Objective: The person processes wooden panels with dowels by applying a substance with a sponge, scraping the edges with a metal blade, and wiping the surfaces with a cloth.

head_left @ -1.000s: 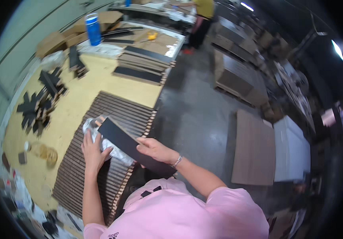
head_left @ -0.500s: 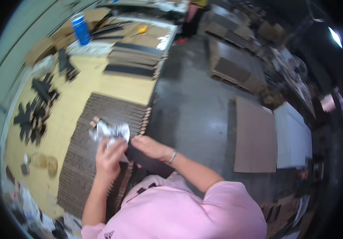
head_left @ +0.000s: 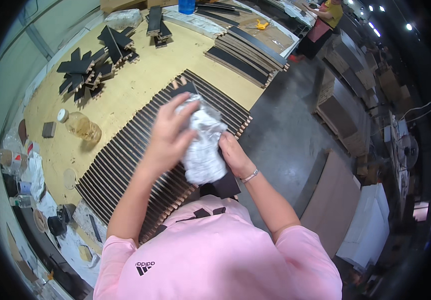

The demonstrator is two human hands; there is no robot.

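Note:
A dark, narrow wooden board (head_left: 224,186) with light pegs at its far end is held slantwise in front of me. My right hand (head_left: 235,154) is closed around its right edge. Over the board's middle lies a crumpled white cloth (head_left: 204,157). My left hand (head_left: 168,134) has its curled fingers and thumb against the cloth's left side, slightly blurred. Beneath both hands, many similar dark strips (head_left: 125,155) lie side by side in a slatted layer on the yellowish table (head_left: 148,65). The cloth hides much of the board's face.
Loose black pieces are piled (head_left: 83,72) at the far left. A bottle with yellowish liquid (head_left: 83,126) lies near a small dark block (head_left: 49,130). Boards are stacked (head_left: 248,57) at the back. Right of the table stand large brown panels (head_left: 333,195). A person in yellow (head_left: 325,22) is beyond.
My view has shifted, so the table appears further right. The white cloth is now spread along the board, with my left hand beside it. My right hand still grips the board.

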